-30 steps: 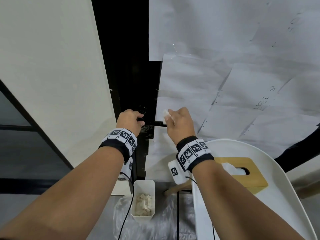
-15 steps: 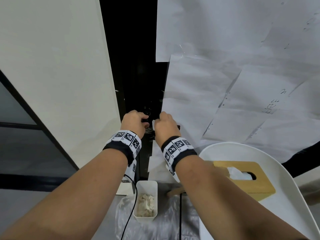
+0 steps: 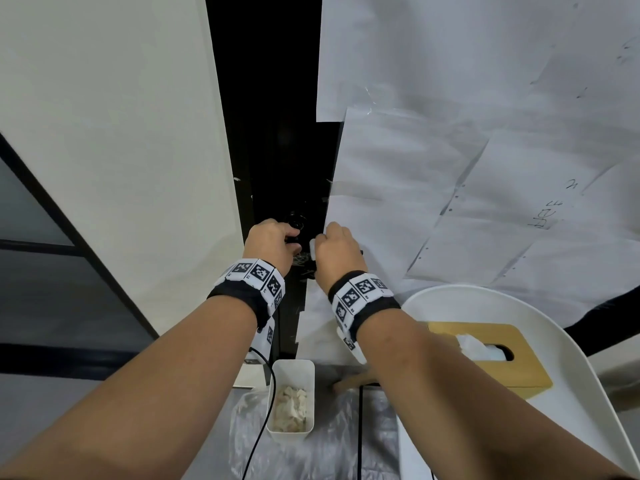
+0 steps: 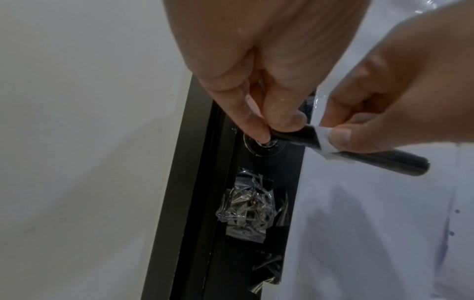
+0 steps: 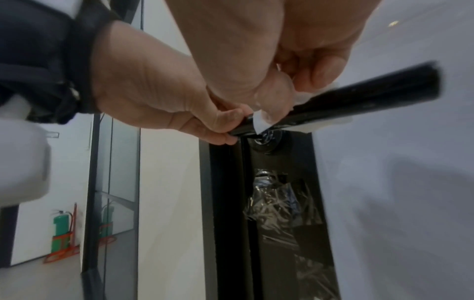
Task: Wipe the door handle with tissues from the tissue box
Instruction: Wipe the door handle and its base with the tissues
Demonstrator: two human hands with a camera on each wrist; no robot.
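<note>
At the pivot end of the black door handle (image 4: 359, 150), the left hand (image 3: 270, 247) pinches the glossy round bar between thumb and fingertips, right beside the round rose plate (image 4: 264, 145). Just outboard of that pinch, the right hand (image 3: 337, 252) grips a folded white tissue (image 4: 323, 140) wrapped around the bar, thumb pressing it from the front and fingers curled behind. Compared with a second ago, the right hand has slid inward along the lever, from out near the free end to a spot touching-close to the left hand; over the last half second both hands hold nearly the same places. Beyond the right hand's grip, the free end of the lever juts out bare, smooth and cylindrical. Below the grips, crinkled clear plastic film (image 4: 250, 207) is stuck over the dark door edge. Thin creased paper sheets (image 3: 467, 168) cover the door to the right. Well below and to the right of the hands, a wooden tissue box (image 3: 498, 362) with soft white tissue poking from its oval slot sits on a smooth white tray (image 3: 571, 375); a white rectangular bin (image 3: 292, 396) holds crumpled used tissues.
</note>
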